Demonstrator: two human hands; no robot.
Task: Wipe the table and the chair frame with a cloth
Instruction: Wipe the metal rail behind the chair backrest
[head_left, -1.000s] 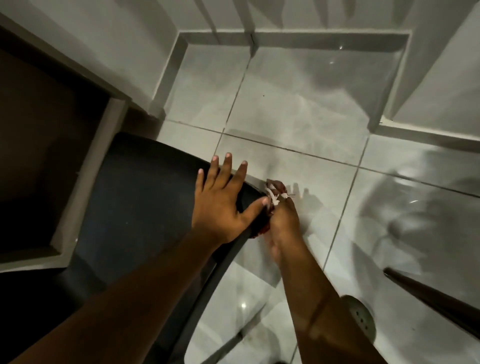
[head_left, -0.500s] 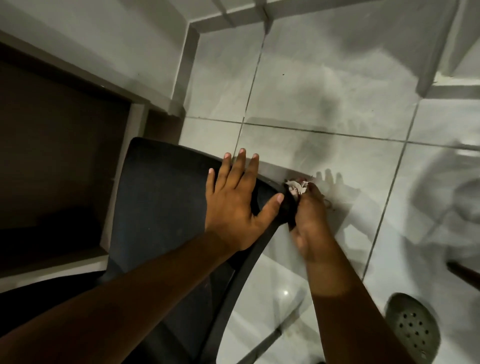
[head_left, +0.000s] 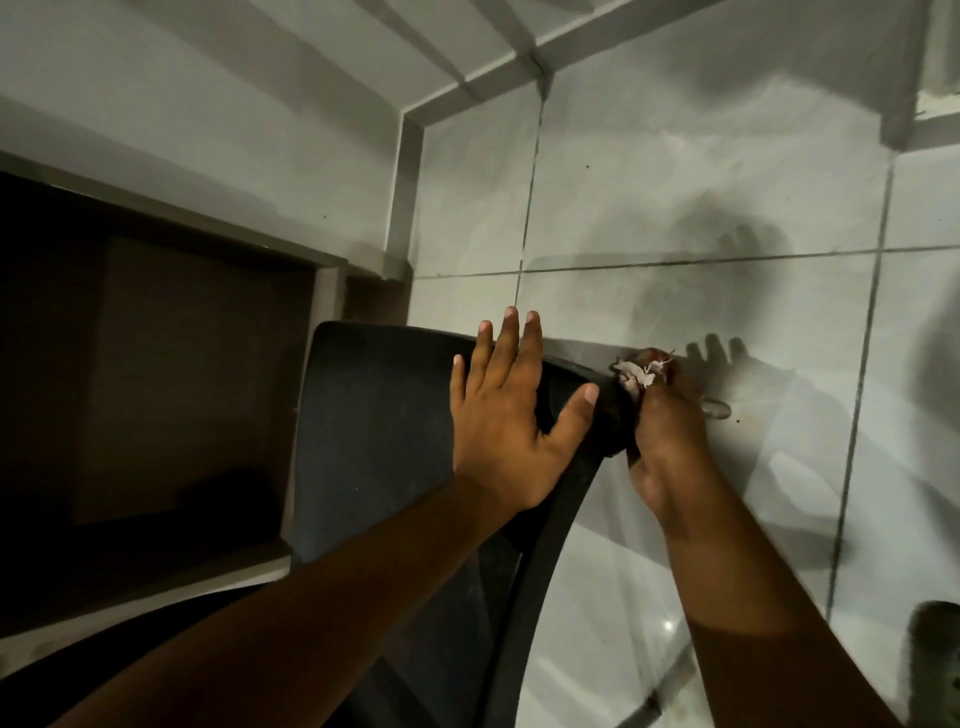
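A black chair (head_left: 384, 447) fills the lower middle, seen from above. My left hand (head_left: 511, 415) lies flat and open on its top, fingers spread, thumb over the right corner. My right hand (head_left: 667, 447) is closed around a small reddish cloth with a frayed pale edge (head_left: 641, 371), pressed against the chair frame's right corner. The black frame (head_left: 545, 561) curves down under my left wrist. Most of the cloth is hidden inside my fist.
Grey tiled floor (head_left: 675, 208) lies to the right and beyond the chair. A dark wooden recess with a pale border (head_left: 171, 374) sits at the left. A round perforated floor drain (head_left: 935, 654) shows at the lower right edge. Grey walls rise at the top.
The view has swung to the right and closer. Both hands stay at the chair's right corner; the cloth hand has shifted slightly up along the frame.
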